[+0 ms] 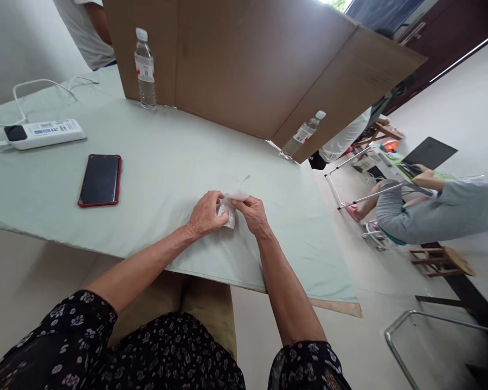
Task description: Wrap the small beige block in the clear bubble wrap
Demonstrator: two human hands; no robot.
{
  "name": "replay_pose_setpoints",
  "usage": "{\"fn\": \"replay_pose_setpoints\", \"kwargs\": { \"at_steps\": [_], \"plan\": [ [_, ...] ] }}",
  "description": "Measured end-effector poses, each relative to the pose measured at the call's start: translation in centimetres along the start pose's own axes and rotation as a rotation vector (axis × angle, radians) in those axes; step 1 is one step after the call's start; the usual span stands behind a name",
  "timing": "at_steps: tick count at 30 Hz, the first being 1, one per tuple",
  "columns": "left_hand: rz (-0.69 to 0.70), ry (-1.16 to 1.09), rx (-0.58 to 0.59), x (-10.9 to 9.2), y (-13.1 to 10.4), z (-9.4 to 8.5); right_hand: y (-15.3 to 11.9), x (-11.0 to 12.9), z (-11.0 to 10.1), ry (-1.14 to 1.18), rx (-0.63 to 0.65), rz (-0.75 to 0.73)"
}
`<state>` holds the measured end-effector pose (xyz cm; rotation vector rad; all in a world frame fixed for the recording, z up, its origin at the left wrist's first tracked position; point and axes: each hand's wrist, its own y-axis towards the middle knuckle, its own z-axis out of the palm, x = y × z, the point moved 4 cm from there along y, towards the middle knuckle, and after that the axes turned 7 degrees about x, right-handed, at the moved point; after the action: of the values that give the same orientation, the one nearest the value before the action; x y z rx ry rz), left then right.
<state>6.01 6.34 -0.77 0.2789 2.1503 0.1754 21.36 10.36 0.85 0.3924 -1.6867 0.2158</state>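
A small, whitish, crinkled packet is between my hands, low over the table's cloth. My left hand grips it from the left, thumb across its near side and fingers curled around the far side. Above the packet, my right hand pinches a thin, pale, see-through flap between thumb and fingers. Whether the flap is part of the packet or a separate sheet I cannot tell. A small brownish scrap lies just beyond my fingers.
On the pale green cloth lie a red-cased phone and a white power strip with cables. A cardboard screen stands at the back, with water bottles before it. A seated person with a laptop is at right.
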Motion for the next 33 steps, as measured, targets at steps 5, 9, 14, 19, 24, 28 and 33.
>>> {"fn": "replay_pose_setpoints", "kwargs": {
  "at_steps": [5, 9, 14, 19, 24, 28, 33],
  "plan": [
    [0.077, -0.066, -0.019, 0.4, 0.5, -0.6, -1.3, 0.0, 0.0, -0.074, 0.069, -0.039],
    [0.075, -0.187, 0.167, 0.9, 1.0, -0.4, -1.6, 0.0, 0.0, -0.142, 0.064, -0.082],
    [-0.005, -0.421, 0.255, 1.0, 0.9, -0.3, -2.7, 0.5, -0.2, -0.267, 0.083, -0.161],
    [-0.070, -0.492, 0.292, 1.1, 0.6, -0.3, -5.3, 0.2, 0.7, -0.549, 0.177, -0.220],
    [-0.062, -0.397, 0.249, 0.7, 0.9, -1.3, -5.0, -0.2, 1.1, -0.557, 0.041, -0.212],
    [-0.033, -0.489, 0.328, 0.2, 0.8, -2.0, -3.1, -0.9, 0.6, -0.165, 0.067, -0.002],
    [-0.027, -0.483, 0.400, 0.2, 0.4, -1.6, -2.9, -1.0, 0.1, -0.183, 0.054, 0.081]
  ]
}}
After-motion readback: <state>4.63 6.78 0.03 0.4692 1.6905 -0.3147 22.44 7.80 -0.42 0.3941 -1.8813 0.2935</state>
